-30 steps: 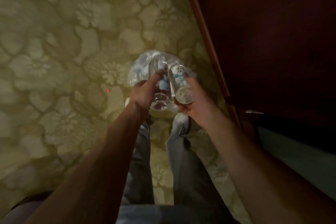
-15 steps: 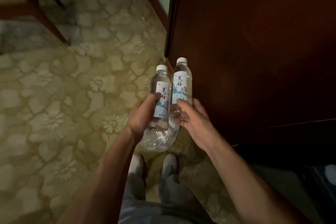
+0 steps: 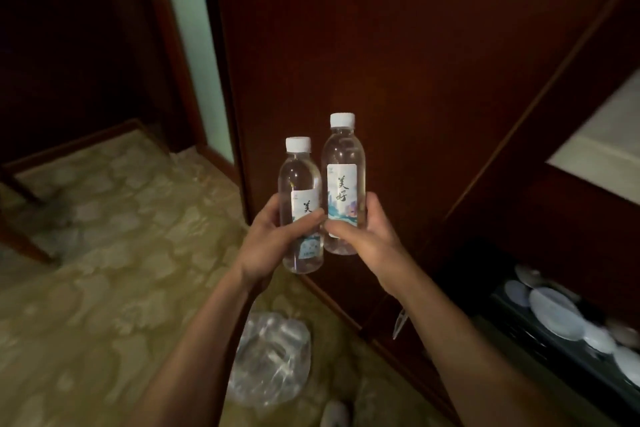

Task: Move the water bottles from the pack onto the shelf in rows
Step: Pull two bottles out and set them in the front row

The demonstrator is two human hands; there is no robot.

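Above the crumpled clear plastic pack (image 3: pixel 272 359), left hand (image 3: pixel 273 243) and right hand (image 3: pixel 363 236) each grasp an upright clear white-capped water bottle, one (image 3: pixel 300 184) touching the other (image 3: pixel 343 166).

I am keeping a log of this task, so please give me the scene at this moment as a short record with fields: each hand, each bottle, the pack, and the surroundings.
left hand: grips left bottle low on its body
right hand: grips right bottle low on its body
left bottle: upright, white cap on, looks full
right bottle: upright, white cap on, held a little higher
bottles together: side by side, close; contact cannot be told
pack: clear plastic wrap on the carpet below the arms
carpet: flower pattern
cabinet: dark wood, behind the bottles
shelf: not clearly in view
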